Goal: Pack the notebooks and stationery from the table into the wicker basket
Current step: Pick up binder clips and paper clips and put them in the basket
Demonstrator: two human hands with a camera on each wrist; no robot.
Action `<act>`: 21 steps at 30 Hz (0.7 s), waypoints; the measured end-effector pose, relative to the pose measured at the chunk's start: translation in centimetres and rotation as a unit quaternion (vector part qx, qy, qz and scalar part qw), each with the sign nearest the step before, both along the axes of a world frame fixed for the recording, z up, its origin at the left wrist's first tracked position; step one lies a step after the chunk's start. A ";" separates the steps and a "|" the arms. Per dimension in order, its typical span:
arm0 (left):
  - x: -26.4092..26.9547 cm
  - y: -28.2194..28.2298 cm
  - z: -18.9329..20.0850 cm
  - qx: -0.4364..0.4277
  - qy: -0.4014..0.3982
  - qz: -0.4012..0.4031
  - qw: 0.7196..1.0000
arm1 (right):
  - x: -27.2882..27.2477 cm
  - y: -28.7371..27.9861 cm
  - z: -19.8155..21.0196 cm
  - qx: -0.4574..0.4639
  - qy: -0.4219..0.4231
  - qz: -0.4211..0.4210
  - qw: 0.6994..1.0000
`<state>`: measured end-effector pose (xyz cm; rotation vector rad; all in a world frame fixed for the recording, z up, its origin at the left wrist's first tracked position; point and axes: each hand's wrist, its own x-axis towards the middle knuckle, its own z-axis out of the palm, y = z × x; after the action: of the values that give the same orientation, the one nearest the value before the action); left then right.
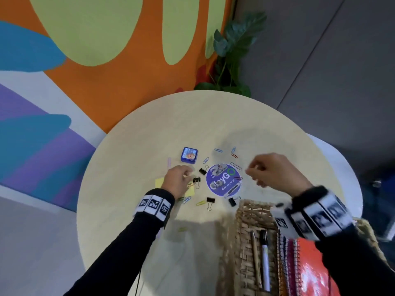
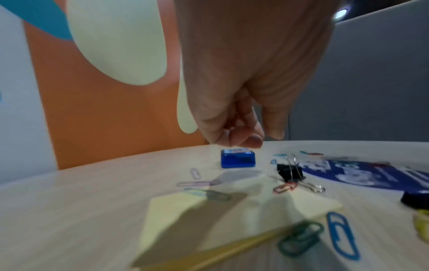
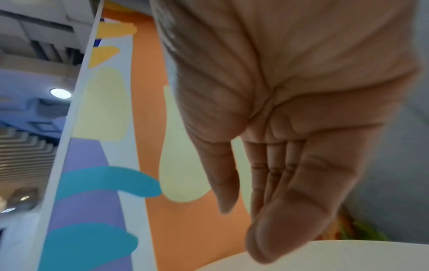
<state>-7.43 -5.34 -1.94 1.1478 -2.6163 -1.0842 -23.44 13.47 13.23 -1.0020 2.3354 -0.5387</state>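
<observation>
My left hand (image 1: 189, 174) hovers low over the yellow sticky notes (image 1: 159, 182), fingers bunched together (image 2: 253, 139); I see nothing between them. Just beyond it sit a small blue box (image 2: 238, 159) and a black binder clip (image 2: 290, 171). Coloured paper clips (image 1: 218, 150) and more binder clips (image 1: 210, 200) lie scattered around a round blue card (image 1: 223, 180). My right hand (image 1: 254, 176) hangs above the table right of the card, motion-blurred, with relaxed fingers and an empty palm (image 3: 243, 231). The wicker basket (image 1: 243, 231) at the near right holds pens (image 1: 265, 259) and spiral notebooks (image 1: 307, 270).
The round pale wooden table (image 1: 213, 116) stands against an orange patterned wall. A potted plant (image 1: 233, 50) rises behind its far edge. A white surface (image 1: 346, 167) adjoins the table on the right. My right forearm crosses above the basket's far end.
</observation>
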 end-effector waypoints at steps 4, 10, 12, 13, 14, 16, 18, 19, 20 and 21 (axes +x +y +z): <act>-2.8 -0.1 -1.6 0.018 -0.032 -0.058 0.998 | -0.9 -9.0 -3.0 0.061 0.064 0.094 0.992; -3.6 -0.9 -1.6 0.027 -0.048 -0.058 0.997 | -0.5 -15.9 -10.6 0.193 0.104 0.210 0.953; -2.9 -1.3 -0.3 0.029 -0.024 -0.039 0.999 | 0.0 -16.6 -12.2 0.230 0.110 0.234 0.938; -2.3 -1.5 0.4 0.028 -0.008 -0.025 0.999 | 0.3 -16.9 -12.9 0.246 0.110 0.242 0.932; -1.6 -1.6 1.1 0.025 0.009 -0.011 1.000 | 0.5 -17.1 -13.5 0.260 0.109 0.247 0.927; 0.1 -1.6 2.3 0.018 0.036 0.016 0.999 | 0.8 -17.3 -14.6 0.271 0.109 0.250 0.923; 1.9 -1.3 3.1 0.021 0.065 0.040 0.997 | 1.0 -17.5 -15.3 0.274 0.111 0.261 0.919; 2.8 -1.2 3.1 0.021 0.075 0.049 0.996 | 1.1 -17.5 -15.4 0.271 0.108 0.257 0.921; 3.7 -0.9 3.0 0.021 0.080 0.055 0.995 | 1.3 -17.6 -15.3 0.275 0.109 0.257 0.920; 4.6 -0.6 2.7 0.023 0.080 0.062 0.995 | 1.5 -17.5 -15.1 0.280 0.108 0.257 0.919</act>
<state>-2.83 -5.92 0.76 1.1624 -2.3784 -1.1640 -21.97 -4.07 -1.88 -1.3486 2.0765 0.4439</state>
